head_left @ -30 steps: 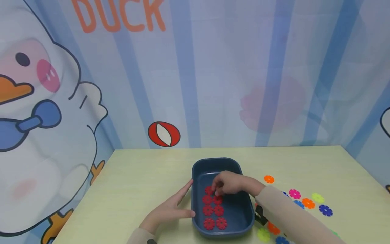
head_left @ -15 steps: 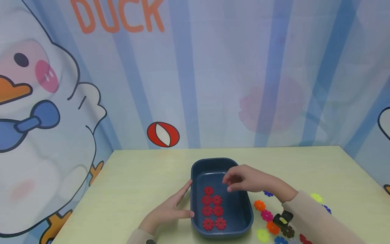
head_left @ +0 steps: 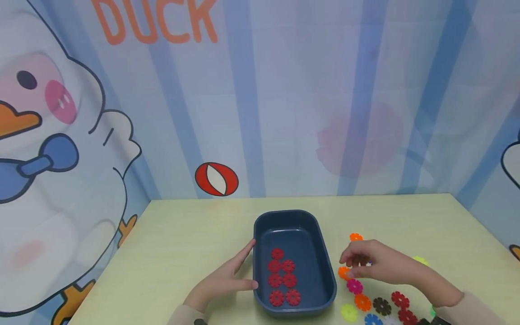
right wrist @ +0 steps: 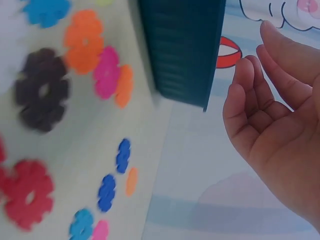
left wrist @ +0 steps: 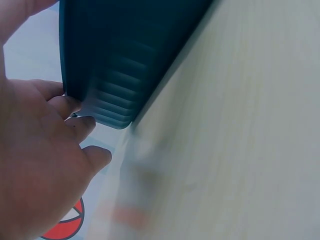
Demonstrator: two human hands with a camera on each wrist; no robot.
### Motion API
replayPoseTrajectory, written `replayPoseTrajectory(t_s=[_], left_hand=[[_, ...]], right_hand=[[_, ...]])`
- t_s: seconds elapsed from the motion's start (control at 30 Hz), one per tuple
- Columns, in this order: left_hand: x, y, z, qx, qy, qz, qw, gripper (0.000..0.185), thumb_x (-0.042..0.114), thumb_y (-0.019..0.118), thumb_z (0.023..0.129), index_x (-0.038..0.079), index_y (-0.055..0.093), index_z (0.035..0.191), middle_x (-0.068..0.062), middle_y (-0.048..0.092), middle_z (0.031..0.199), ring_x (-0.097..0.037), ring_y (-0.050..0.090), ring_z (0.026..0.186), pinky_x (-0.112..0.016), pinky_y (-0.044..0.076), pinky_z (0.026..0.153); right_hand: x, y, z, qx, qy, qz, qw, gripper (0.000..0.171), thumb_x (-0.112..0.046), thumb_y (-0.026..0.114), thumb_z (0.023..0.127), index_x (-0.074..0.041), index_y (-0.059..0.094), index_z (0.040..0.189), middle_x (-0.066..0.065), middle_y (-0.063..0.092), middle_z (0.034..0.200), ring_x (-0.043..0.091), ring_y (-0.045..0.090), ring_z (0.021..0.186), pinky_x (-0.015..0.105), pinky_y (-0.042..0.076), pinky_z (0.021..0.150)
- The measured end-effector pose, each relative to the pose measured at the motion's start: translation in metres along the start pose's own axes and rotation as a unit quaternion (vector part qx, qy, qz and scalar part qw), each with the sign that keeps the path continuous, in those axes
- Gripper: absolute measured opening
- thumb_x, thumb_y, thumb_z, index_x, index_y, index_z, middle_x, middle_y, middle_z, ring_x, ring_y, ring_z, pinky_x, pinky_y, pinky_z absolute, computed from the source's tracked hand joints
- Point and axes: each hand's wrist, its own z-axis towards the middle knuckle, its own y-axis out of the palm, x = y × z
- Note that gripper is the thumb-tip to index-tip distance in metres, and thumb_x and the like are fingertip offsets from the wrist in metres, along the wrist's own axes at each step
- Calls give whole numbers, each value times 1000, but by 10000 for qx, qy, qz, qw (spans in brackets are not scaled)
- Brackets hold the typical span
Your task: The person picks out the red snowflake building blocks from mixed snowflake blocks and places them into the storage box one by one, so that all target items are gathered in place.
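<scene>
A dark blue tray [head_left: 284, 213] sits mid-table with several red flower-shaped discs [head_left: 282, 280] lying flat in its left half. My left hand [head_left: 233, 276] lies flat on the table, fingers straight against the tray's left wall [left wrist: 125, 50]. To the right of the tray, my right hand [head_left: 350, 266] hovers over loose discs, just above an orange disc [head_left: 343, 272] and a pink disc [head_left: 355, 286]. The right wrist view shows its fingers [right wrist: 250, 95] loosely bent and its palm empty.
More discs lie right of the tray: orange [head_left: 355, 237], orange [head_left: 361, 301], brown [head_left: 382, 306], red [head_left: 400, 299], yellow-green [head_left: 348, 312] and blue [head_left: 371, 319]. A cartoon-printed backdrop walls the pale yellow table [head_left: 191, 234] at back and left.
My right hand has lifted out of the tray and moved right and nearer, to above the loose discs. The left hand and the tray have stayed put.
</scene>
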Motion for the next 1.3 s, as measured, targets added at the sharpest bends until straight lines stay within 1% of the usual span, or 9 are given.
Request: replayPoseTrajectory(t_s=[0.17,0.4,0.5,0.63,0.77,0.9,1.07,1.23,1.3], left_hand=[[-1,0,0,1,50,33,10000,96,32,72,84,20,11,156,-4,10,162,-33,9,148,-59,15,116],[-1,0,1,-3,-4,7,10000,96,34,73,84,23,11,156,-2,9,162,-31,7,148,-58,15,116],[-2,0,2,10,-23,27,10000,95,34,72,84,24,12,156,-2,10,162,-32,8,148,-59,15,116],[-2,0,2,15,-30,49,10000,94,33,72,84,25,12,156,-1,10,162,-31,8,148,-59,15,116],[0,0,2,20,-36,18,10000,95,33,72,84,23,12,156,-2,10,162,-31,8,148,-59,15,116],[2,0,1,30,-59,-7,10000,96,34,73,83,21,12,156,-3,10,162,-31,8,148,-59,15,116],[1,1,0,30,-32,3,10000,96,34,73,83,20,12,156,-3,10,162,-31,8,148,-59,15,116],[1,1,1,33,-20,-5,10000,96,34,73,83,20,11,156,-3,9,162,-31,8,148,-59,15,116],[0,0,1,34,-36,-19,10000,96,34,73,83,20,11,156,-3,9,162,-31,7,149,-58,15,117]], right_hand=[[10,-1,-24,94,371,146,9992,24,-17,69,88,-2,62,106,-2,60,88,11,57,75,23,54,67],[22,-4,-52,269,1430,11,9894,32,-21,73,85,-2,64,108,4,60,92,7,55,77,19,53,69],[29,-4,-62,321,1551,-45,9874,31,-20,72,86,-1,64,108,4,61,92,7,54,76,19,52,68],[39,-2,-75,320,1693,176,9849,32,-21,72,86,0,63,108,6,60,92,8,53,74,19,51,67],[49,2,-85,251,1846,478,9813,27,-11,69,87,3,62,108,7,61,93,12,53,74,20,52,67],[52,10,-86,404,2470,484,9670,27,-5,72,82,2,64,107,5,64,95,17,54,78,27,55,70],[51,20,-87,697,3294,433,9406,34,-3,77,75,-1,66,108,4,65,97,19,53,82,31,55,69],[57,27,-89,796,3608,317,9287,40,-7,81,70,-2,66,107,3,64,100,19,54,84,36,57,74],[61,28,-90,748,3561,232,9312,41,-7,82,69,-3,66,106,4,64,102,19,54,85,37,57,75]])
